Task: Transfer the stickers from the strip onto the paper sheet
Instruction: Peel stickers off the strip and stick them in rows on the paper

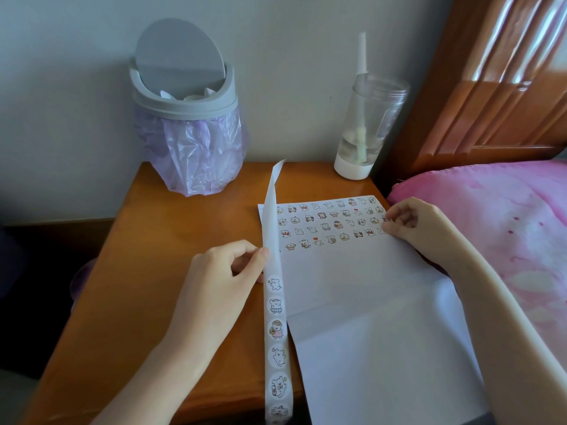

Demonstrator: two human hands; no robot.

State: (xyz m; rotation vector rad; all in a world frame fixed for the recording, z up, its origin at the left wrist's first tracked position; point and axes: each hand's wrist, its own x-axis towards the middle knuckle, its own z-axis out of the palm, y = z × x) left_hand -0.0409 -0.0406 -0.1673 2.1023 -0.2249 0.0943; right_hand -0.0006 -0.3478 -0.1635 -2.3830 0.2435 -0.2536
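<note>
Sticker strip [277,332] was pinched by the left hand [221,280] beside the paper sheet [368,296]; a sticker [385,219] was pinched at its right edge by the right hand [414,225], bin [184,96] and cup [368,118] behind.

Half-bare strip [275,289] curves up beside the paper sheet [352,280] — stickers [331,223] line its top.

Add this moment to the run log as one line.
left hand: pinches sticker strip | right hand: pinches sticker at paper sheet right edge | sheet: sticker rows across top | strip: partly peeled
</note>
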